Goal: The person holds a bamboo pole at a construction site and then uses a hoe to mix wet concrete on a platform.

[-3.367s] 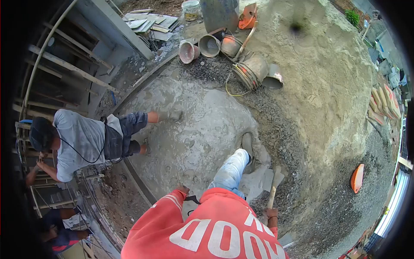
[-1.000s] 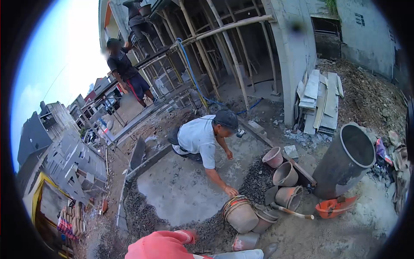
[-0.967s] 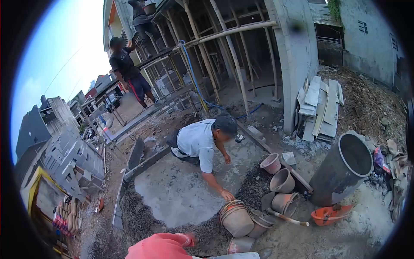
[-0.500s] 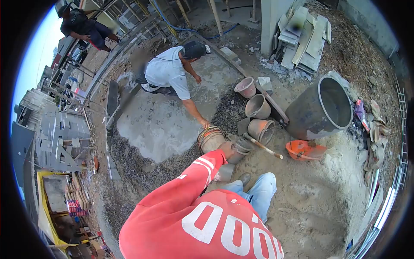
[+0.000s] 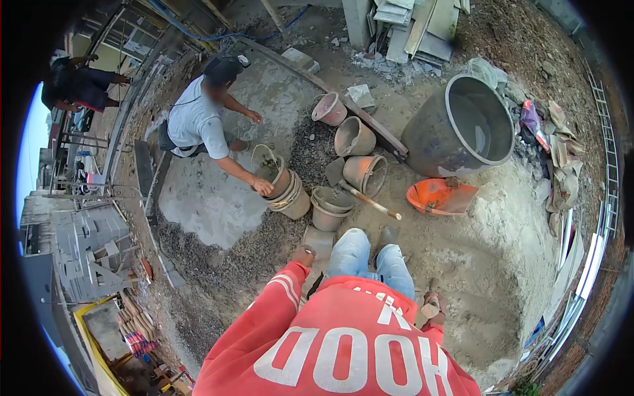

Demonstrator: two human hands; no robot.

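My left hand, seen from the back in a red sleeve, hangs beside a grey bucket. Its fingers are mostly hidden. At my right side, my right hand is closed around a tan, wooden-looking handle; the rest of this tool is hard to make out. Ahead, a stack of buckets stands on the gravel, with a co-worker's hand on its upper rim. Another small bucket stack is nearer to me. A shovel lies with its wooden handle toward my legs.
A crouching co-worker is on wet concrete. Two upright or tipped buckets sit near a plank. A large grey drum and an orange scoop-like container stand right, by a sand pile.
My left hand has drawn back from the buckets toward my body. The co-worker's bucket stack now stands upright, apart from the nearer one. My right hand has come into view.
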